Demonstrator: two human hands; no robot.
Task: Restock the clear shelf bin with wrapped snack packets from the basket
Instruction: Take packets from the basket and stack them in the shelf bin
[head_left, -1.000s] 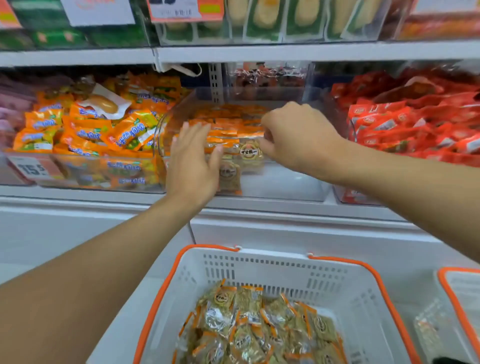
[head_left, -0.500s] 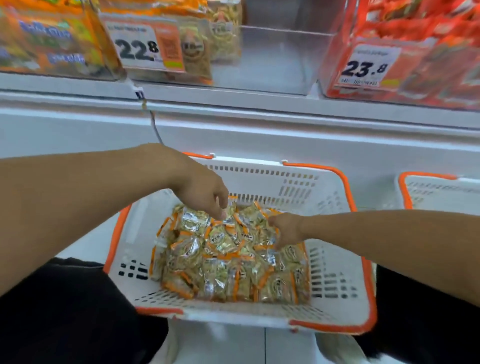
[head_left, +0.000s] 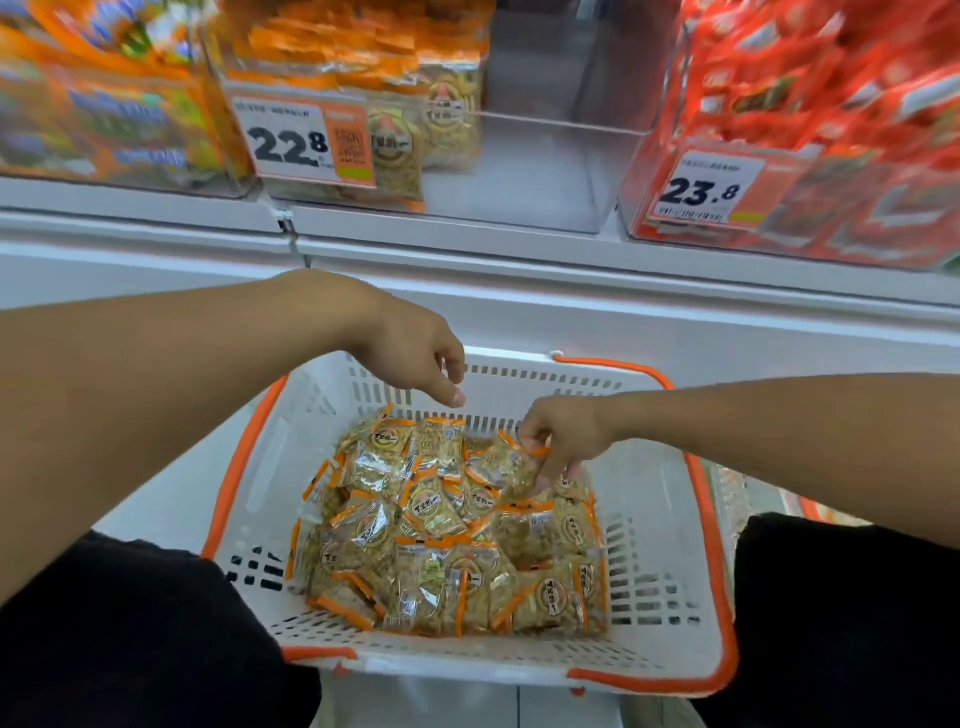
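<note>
Below the shelf, right hand (head_left: 563, 434) pinches a packet (head_left: 519, 470) in the basket (head_left: 670, 519); left hand (head_left: 421, 364) hovers above, loosely curled.

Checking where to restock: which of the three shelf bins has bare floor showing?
The middle clear bin, tagged 22.8; the neighbouring bins look packed full.

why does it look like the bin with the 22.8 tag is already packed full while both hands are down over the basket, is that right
Not quite. The head view shows the clear bin with the 22.8 tag mostly bare: packets stand only at its left side. The rest holds: the left hand hovers over the basket, and the right hand pinches a snack packet from the pile.
</note>
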